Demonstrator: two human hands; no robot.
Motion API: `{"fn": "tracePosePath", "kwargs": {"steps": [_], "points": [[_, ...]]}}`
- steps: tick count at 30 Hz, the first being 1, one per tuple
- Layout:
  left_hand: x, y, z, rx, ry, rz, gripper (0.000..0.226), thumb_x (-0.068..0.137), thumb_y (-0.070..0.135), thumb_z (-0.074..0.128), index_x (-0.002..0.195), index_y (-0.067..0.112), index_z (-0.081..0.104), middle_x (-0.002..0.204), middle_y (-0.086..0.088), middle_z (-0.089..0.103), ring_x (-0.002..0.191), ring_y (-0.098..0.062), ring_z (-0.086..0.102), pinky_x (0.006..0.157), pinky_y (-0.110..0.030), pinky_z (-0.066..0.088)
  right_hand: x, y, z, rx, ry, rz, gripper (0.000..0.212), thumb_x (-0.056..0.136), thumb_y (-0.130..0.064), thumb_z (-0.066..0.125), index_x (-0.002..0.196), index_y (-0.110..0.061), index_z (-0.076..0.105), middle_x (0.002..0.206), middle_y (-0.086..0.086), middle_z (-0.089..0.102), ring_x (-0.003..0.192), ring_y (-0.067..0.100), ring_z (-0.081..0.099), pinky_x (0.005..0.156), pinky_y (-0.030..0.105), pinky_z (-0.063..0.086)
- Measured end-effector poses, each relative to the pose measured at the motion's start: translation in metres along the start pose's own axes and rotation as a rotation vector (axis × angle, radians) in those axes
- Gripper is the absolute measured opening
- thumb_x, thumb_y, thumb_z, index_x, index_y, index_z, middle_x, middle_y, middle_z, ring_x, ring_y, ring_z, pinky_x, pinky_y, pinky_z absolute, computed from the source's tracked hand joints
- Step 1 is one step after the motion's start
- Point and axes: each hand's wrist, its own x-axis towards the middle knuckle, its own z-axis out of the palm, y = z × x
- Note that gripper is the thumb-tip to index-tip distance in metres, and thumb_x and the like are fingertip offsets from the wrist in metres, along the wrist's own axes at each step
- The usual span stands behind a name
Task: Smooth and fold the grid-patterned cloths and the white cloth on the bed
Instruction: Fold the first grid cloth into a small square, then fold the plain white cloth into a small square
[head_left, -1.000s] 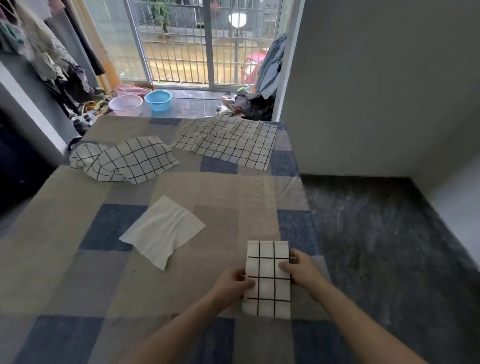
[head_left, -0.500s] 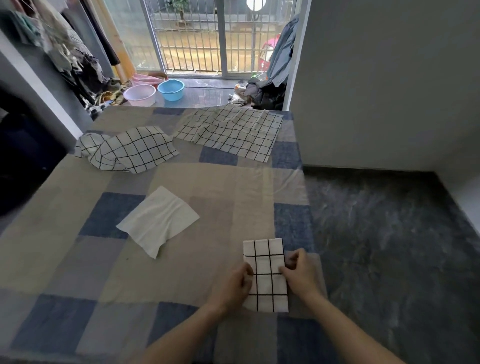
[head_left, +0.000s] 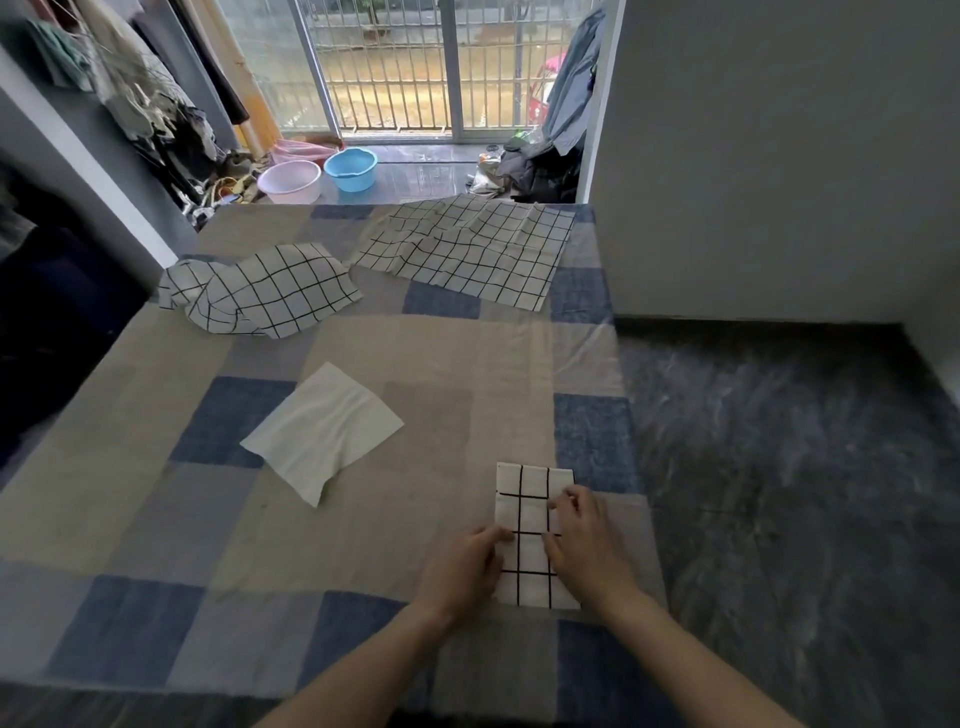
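Both hands, left hand (head_left: 462, 564) and right hand (head_left: 584, 540), press the folded cloth (head_left: 530, 519) flat with relaxed fingers; next, I think, comes the white cloth (head_left: 322, 431).

Bed cover (head_left: 426, 364): patchwork of beige, grey and blue squares, filling the near and middle ground. Floor (head_left: 779, 467), right of the bed: dark, marbled grey. Wall (head_left: 779, 156), right and far: plain grey, meeting the floor in a straight line. Sliding glass door (head_left: 415, 67), far centre: metal bars behind it, daylight and yellowish ground outside. Pink basin (head_left: 289, 182) and blue basin (head_left: 350, 169): side by side on the glossy floor just inside the door. Hanging clothes (head_left: 150, 104), far left: crowded along the wall. Blue-grey garment (head_left: 571, 88): hung at the door's right edge, above a dark heap of clothing (head_left: 530, 171).
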Motion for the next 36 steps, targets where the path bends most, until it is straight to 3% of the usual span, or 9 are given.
{"fn": "tracePosePath", "kwargs": {"steps": [3, 6, 10, 13, 18, 22, 27, 32, 36], "points": [[0.000, -0.008, -0.002, 0.039, -0.058, 0.036, 0.035, 0.092, 0.027, 0.054, 0.126, 0.033, 0.057, 0.114, 0.005, 0.062, 0.098, -0.018, 0.061, 0.084, -0.030, 0.048, -0.002, -0.004, 0.008, -0.084, -0.096, -0.074, 0.040, 0.085, -0.034, 0.055, 0.124, -0.024, 0.049, 0.131, -0.001, 0.042, 0.117, 0.020, 0.044, 0.097, 0.032, 0.041], [0.004, -0.019, -0.012, 0.060, -0.108, 0.073, 0.041, 0.089, 0.029, 0.056, 0.130, 0.034, 0.052, 0.117, 0.004, 0.057, 0.101, -0.019, 0.059, 0.084, -0.031, 0.047, 0.001, -0.009, 0.008, -0.111, -0.058, -0.088, 0.040, 0.078, -0.029, 0.059, 0.117, -0.022, 0.053, 0.125, 0.001, 0.045, 0.112, 0.021, 0.047, 0.094, 0.033, 0.044], [0.004, -0.051, -0.032, -0.012, -0.099, 0.121, 0.033, 0.094, 0.028, 0.052, 0.127, 0.031, 0.054, 0.113, 0.006, 0.053, 0.092, -0.016, 0.059, 0.082, -0.032, 0.050, 0.001, -0.024, 0.016, -0.150, -0.022, -0.142, 0.029, 0.074, -0.022, 0.061, 0.104, -0.020, 0.059, 0.106, 0.001, 0.054, 0.094, 0.021, 0.055, 0.076, 0.030, 0.051], [-0.002, -0.090, -0.053, -0.047, -0.023, 0.114, 0.024, 0.092, 0.024, 0.051, 0.115, 0.025, 0.059, 0.107, 0.009, 0.049, 0.083, -0.016, 0.057, 0.075, -0.029, 0.046, 0.006, -0.037, 0.030, -0.196, -0.032, -0.042, 0.026, 0.066, -0.025, 0.063, 0.091, -0.019, 0.058, 0.094, 0.002, 0.055, 0.084, 0.024, 0.057, 0.066, 0.034, 0.051], [-0.014, -0.172, -0.110, 0.085, 0.155, 0.152, 0.017, 0.087, 0.016, 0.059, 0.101, 0.025, 0.063, 0.102, 0.008, 0.054, 0.083, -0.009, 0.052, 0.073, -0.022, 0.044, 0.043, -0.099, 0.038, -0.137, 0.030, -0.024, 0.026, 0.076, -0.017, 0.065, 0.102, -0.015, 0.061, 0.102, 0.004, 0.055, 0.092, 0.024, 0.055, 0.077, 0.033, 0.050], [-0.018, -0.229, -0.159, 0.026, 0.247, 0.078, 0.016, 0.080, 0.013, 0.069, 0.093, 0.020, 0.063, 0.099, 0.006, 0.057, 0.089, -0.015, 0.055, 0.073, -0.024, 0.045, 0.076, -0.176, 0.065, -0.098, -0.067, -0.070, 0.037, 0.085, -0.020, 0.058, 0.121, -0.018, 0.056, 0.119, 0.003, 0.051, 0.103, 0.022, 0.052, 0.086, 0.029, 0.042], [-0.019, -0.281, -0.185, 0.040, 0.076, -0.011, 0.034, 0.081, 0.024, 0.063, 0.115, 0.022, 0.055, 0.119, 0.003, 0.055, 0.107, -0.018, 0.054, 0.086, -0.029, 0.045, 0.113, -0.258, 0.113, -0.094, -0.163, -0.116, 0.056, 0.079, -0.009, 0.055, 0.134, -0.015, 0.050, 0.137, 0.014, 0.045, 0.117, 0.035, 0.050, 0.096, 0.042, 0.045], [-0.026, -0.313, -0.197, 0.129, -0.216, -0.014, 0.060, 0.087, 0.041, 0.056, 0.141, 0.025, 0.038, 0.148, 0.003, 0.041, 0.132, -0.020, 0.040, 0.108, -0.037, 0.037, 0.137, -0.303, 0.127, -0.249, -0.218, -0.052, 0.026, 0.090, -0.024, 0.052, 0.113, -0.016, 0.060, 0.122, 0.009, 0.048, 0.117, 0.029, 0.044, 0.092, 0.037, 0.040], [-0.027, -0.311, -0.217, 0.045, -0.108, 0.095, 0.068, 0.081, 0.047, 0.067, 0.138, 0.024, 0.039, 0.143, 0.004, 0.039, 0.127, -0.018, 0.039, 0.105, -0.035, 0.038, 0.136, -0.334, 0.125, -0.292, -0.090, -0.018, 0.024, 0.088, -0.034, 0.054, 0.106, -0.025, 0.068, 0.123, 0.001, 0.053, 0.119, 0.025, 0.043, 0.091, 0.037, 0.029]]}}
